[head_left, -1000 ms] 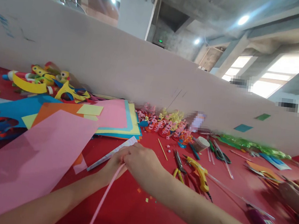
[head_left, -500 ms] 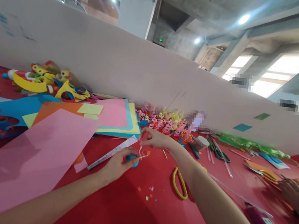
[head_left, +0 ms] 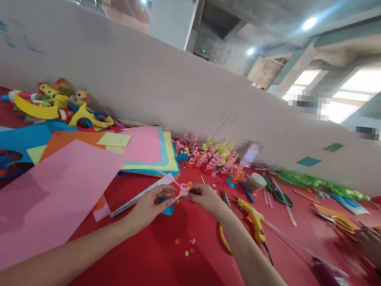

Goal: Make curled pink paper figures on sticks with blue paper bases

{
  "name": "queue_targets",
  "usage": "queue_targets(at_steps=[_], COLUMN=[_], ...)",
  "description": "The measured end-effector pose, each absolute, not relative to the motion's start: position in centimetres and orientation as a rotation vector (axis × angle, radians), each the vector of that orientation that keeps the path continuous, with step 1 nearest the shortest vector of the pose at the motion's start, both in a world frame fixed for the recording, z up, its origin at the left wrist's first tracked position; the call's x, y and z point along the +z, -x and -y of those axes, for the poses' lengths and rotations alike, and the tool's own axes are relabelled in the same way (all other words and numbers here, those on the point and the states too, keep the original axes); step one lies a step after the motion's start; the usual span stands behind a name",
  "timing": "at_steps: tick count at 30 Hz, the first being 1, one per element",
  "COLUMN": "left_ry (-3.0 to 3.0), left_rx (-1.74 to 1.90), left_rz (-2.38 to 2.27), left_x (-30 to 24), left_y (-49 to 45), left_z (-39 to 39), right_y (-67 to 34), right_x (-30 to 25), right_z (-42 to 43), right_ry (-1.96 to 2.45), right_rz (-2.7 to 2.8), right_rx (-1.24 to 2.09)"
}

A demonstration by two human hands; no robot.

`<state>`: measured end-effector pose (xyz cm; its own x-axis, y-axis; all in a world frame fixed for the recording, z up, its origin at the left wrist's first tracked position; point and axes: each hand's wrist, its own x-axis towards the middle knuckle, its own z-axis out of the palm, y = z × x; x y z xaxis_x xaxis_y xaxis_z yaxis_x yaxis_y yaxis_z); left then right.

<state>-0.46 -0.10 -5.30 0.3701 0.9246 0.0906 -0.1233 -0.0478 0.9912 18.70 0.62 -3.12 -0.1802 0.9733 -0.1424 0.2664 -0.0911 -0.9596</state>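
Right hand [head_left: 206,199] lowered, near edge of paper stack [head_left: 144,146].

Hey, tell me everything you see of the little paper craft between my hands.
The little paper craft is held above the red table, tilted up to the right. It has a rounded blue piece, a thin pale yellow stick, a looped pink strip that looks like paper, and an orange bit at the far end. The left hand grips it; the right hand has its fingertips at the loop. Fingers hide where the blue piece and stick join.
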Motion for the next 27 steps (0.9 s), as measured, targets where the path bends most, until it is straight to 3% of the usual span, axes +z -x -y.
queue_targets(at_steps=[12, 21, 27], left_ry=[-1.347, -1.261, -1.194], left_rx=[1.047, 1.027, 1.033], left_rz=[-0.799, -0.827, -0.84], left_x=[-5.5, -5.5, -5.8], left_y=[0.5, 0.4, 0.4], left_z=[-0.1, -0.1, -0.1], right_y=[-16.2, -15.4, -15.4], right_x=[-3.8, -4.0, -3.9], right_z=[2.5, 2.9, 2.8], right_ry=[1.435, 1.429, 1.451], right_rz=[1.611, 1.512, 1.542], right_rx=[0.501, 0.761, 0.735])
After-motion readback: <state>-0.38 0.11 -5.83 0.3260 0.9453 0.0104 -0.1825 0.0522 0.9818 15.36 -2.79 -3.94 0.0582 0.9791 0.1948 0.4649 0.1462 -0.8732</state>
